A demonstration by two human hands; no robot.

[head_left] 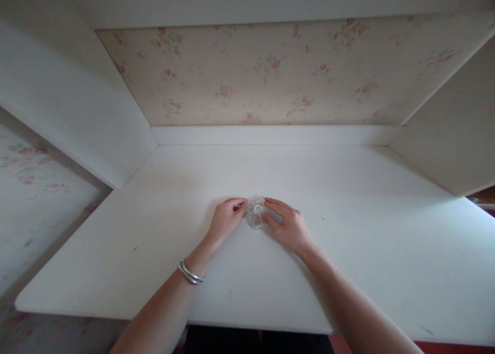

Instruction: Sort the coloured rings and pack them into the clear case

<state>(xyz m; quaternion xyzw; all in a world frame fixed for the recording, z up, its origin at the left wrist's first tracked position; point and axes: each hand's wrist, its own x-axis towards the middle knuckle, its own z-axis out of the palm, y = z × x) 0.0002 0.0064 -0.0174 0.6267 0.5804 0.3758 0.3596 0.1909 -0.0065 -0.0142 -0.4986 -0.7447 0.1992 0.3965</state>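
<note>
A small clear plastic bag (255,220) lies at the middle of the white desk, with small whitish, ring-like items showing through it. My left hand (228,217) pinches the bag's left edge between thumb and fingers. On the other side, my right hand (288,225) has its thumb and fingertips closed on the bag's right edge. Exactly what the bag contains is too small to make out. Silver bangles (190,274) circle my left wrist.
The white desk (185,178) has a raised strip (270,135) along its back and side panels (444,127) at left and right. Flowered wallpaper (247,75) covers the wall behind. A small dark mark (135,249) is on the desk at left.
</note>
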